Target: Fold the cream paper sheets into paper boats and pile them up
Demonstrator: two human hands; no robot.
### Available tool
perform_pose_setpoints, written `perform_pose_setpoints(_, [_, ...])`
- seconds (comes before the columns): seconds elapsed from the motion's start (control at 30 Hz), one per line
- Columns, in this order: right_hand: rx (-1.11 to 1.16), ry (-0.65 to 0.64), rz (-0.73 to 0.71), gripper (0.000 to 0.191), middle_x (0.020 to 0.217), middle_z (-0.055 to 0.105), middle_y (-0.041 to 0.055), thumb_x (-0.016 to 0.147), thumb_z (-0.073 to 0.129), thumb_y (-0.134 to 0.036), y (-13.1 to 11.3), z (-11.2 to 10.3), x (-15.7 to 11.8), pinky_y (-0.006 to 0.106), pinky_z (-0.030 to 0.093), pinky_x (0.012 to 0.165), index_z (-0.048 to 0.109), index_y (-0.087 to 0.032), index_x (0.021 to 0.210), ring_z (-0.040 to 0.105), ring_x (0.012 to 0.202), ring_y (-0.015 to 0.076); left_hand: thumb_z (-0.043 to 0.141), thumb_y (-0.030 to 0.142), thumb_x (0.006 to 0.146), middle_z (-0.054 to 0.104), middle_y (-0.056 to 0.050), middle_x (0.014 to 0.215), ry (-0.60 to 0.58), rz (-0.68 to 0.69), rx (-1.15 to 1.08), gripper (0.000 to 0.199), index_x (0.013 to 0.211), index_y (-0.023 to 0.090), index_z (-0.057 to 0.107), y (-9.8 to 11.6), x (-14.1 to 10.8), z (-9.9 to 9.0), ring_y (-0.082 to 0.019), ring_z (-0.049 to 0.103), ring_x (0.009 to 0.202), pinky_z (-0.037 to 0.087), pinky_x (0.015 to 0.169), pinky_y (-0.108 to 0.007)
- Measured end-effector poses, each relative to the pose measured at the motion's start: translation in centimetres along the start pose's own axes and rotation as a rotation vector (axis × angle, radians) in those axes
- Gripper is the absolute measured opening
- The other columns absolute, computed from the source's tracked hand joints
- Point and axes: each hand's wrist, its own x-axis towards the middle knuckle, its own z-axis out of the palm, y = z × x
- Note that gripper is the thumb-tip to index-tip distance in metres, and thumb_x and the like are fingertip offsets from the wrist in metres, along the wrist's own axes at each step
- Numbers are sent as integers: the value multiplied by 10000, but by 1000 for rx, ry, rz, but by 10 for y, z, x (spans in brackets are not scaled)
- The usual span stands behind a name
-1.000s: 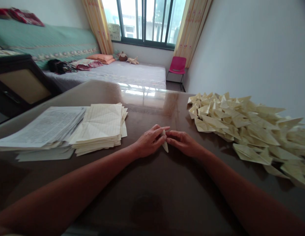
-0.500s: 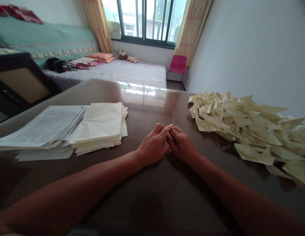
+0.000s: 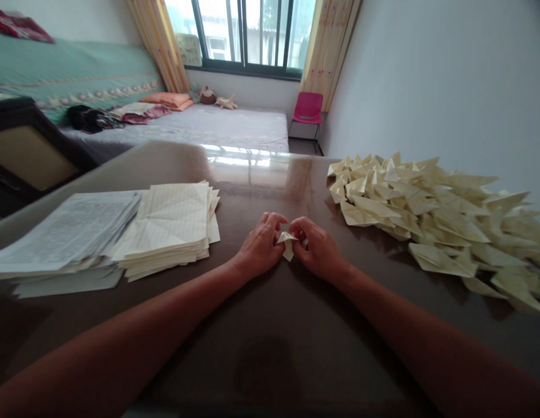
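Note:
A small piece of folded cream paper [image 3: 287,245] stands between my two hands, just above the middle of the brown table [image 3: 252,319]. My left hand [image 3: 261,242] pinches its left side between thumb and fingers. On the opposite side my right hand [image 3: 315,247] grips the paper with curled fingers. A point of the paper hangs down between the thumbs, and its outer ends are partly hidden by the fingers. To the right lies a large heap of folded cream paper boats [image 3: 426,209]. Left of my hands is a stack of creased, lined cream sheets [image 3: 169,223].
A stack of printed white sheets [image 3: 69,232] lies at the table's left, against the lined sheets. Beyond the table are a bed [image 3: 235,128], a pink chair [image 3: 307,109] and a window. A dark cabinet [image 3: 30,154] stands at the left, a white wall at the right.
My hands were pressed together over the paper, almost covering it. They have now moved slightly apart and the folded paper shows between them. The whole view has shifted a little.

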Motion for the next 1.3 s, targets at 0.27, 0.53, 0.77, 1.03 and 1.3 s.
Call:
perform_pose_setpoints(0.27, [58,-134,-43,141,857,521,-8,789,540,-75,10,-10,1,203,409,639,594,-189,852,502,672,85,561,124,750,540,17,852,-142,107,44,98,813,193,533,-7,3,-12,-98,531,685,450,632,-209])
perform_pose_setpoints(0.53, [14,-301,-140,121,942,590,25,843,575,-168,23,-29,4,232,444,728,674,-195,906,574,769,108,509,230,882,613,-19,993,-306,329,272,126,915,210,629,-7,2,-34,-131,588,847,461,756,-228])
perform_pose_setpoints(0.77, [-78,-404,-210,180,1007,630,43,883,566,-287,24,-39,4,275,449,822,716,-238,969,589,910,157,435,318,948,660,7,1040,-373,440,451,249,954,269,679,-5,1,-41,-153,585,964,459,771,-241])
perform_pose_setpoints(1.03, [-109,-279,-53,197,964,625,26,840,640,-362,22,-25,1,263,453,772,690,-248,993,580,868,147,452,369,943,645,-45,980,-260,380,427,270,866,189,639,-5,-3,-24,-174,571,934,481,816,-282])
perform_pose_setpoints(1.3, [-233,-317,-75,306,1027,622,49,889,574,-375,10,-28,-2,292,443,821,643,-288,1174,553,973,179,457,414,936,644,-35,1102,-236,347,462,305,1076,224,651,-3,-6,-22,-200,548,1010,488,862,-322])
